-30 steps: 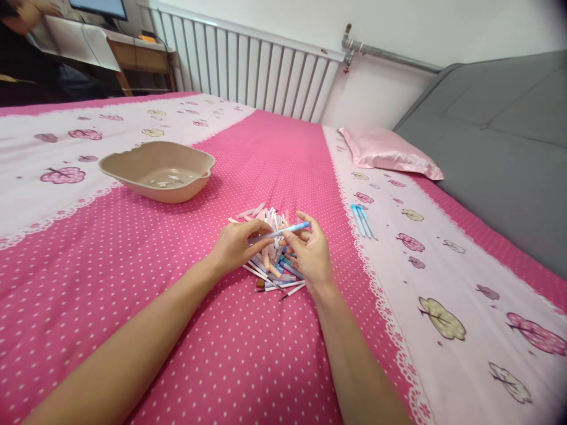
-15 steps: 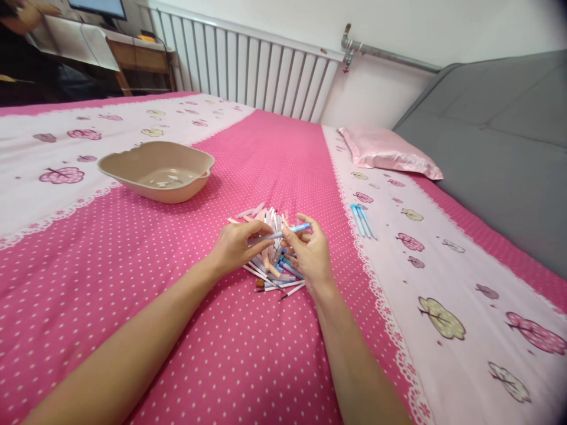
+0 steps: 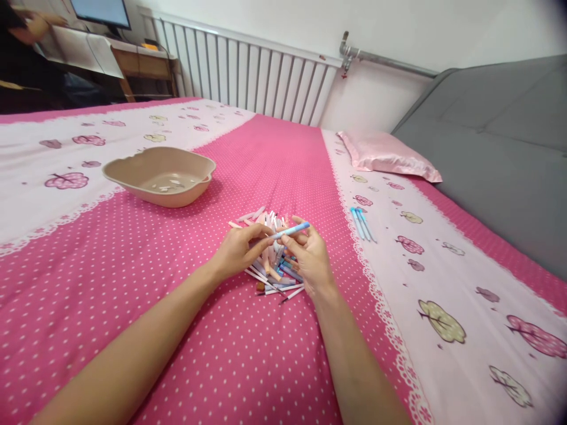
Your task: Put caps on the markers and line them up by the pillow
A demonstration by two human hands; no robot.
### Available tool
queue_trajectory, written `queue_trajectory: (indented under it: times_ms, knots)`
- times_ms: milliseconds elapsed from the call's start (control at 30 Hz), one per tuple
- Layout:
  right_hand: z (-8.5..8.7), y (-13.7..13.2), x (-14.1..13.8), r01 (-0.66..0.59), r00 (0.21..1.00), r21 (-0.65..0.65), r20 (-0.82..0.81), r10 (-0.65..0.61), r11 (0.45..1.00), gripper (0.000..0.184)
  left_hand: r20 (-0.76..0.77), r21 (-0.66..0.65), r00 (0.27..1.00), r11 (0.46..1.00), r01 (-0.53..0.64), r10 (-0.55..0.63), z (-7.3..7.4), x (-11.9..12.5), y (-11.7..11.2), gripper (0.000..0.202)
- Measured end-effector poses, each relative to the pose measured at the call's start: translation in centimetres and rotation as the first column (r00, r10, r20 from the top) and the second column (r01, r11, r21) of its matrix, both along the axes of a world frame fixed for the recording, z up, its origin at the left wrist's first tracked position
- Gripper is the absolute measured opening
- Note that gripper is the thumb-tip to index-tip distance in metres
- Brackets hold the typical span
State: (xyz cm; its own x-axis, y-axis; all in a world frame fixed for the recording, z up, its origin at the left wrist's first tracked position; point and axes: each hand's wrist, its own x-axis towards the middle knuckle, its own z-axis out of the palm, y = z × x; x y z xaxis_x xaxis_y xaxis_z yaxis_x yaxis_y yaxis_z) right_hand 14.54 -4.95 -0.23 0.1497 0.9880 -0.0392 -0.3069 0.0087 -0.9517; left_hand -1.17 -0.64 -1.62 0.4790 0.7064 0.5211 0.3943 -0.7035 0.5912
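Note:
A slim pale-blue pen (image 3: 290, 230) with a darker blue end is held up between my two hands. My left hand (image 3: 241, 248) pinches its lower end between thumb and fingers. My right hand (image 3: 311, 257) is closed too, its thumb pressed to the pen's middle and its fingers curled behind. Beneath the hands lies a loose pile of pens and thin paintbrushes (image 3: 272, 262), white, pink, peach and blue. Some dark brush tips stick out at the near side. The hands cover part of the pile.
Left of the pile stands a beige plastic basin (image 3: 181, 198) with a few small pale pieces inside. Several blue pens (image 3: 362, 224) lie side by side on the right. A pink pillow (image 3: 390, 156) rests by the grey headboard (image 3: 496, 130). A person (image 3: 33, 59) sits at a desk far left.
My left hand's fingers have shifted slightly along the pen, and the right fingers have curled in a little. The view has tipped slightly; the basin and the separate pens stay put.

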Motion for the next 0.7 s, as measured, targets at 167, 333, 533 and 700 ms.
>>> queue_trajectory:
  times_ms: [167, 333, 533, 700]
  knots:
    - [0.01, 0.06, 0.10, -0.009, 1.000, -0.007, 0.026, 0.009, 1.000, 0.050, 0.012, -0.039, 1.000, 0.999, 0.012, -0.012, -0.01, 0.07, 0.02, 0.022]
    - [-0.22, 0.26, 0.18, 0.008, 0.998, -0.017, 0.066, -0.007, 1.000, 0.042, 0.014, -0.026, 1.000, 1.000, 0.011, -0.011, -0.08, 0.16, 0.00, 0.022]
    - [-0.46, 0.37, 0.16, 0.038, 0.995, -0.019, 0.091, -0.036, 0.999, 0.040, 0.019, 0.010, 1.000, 1.000, 0.019, -0.020, -0.14, 0.10, 0.01, 0.017]
    - [-0.50, 0.34, 0.10, 0.038, 0.989, -0.026, 0.142, -0.034, 0.999, 0.040, 0.015, 0.035, 1.000, 0.999, 0.025, -0.025, 0.08, 0.11, -0.14, 0.014]
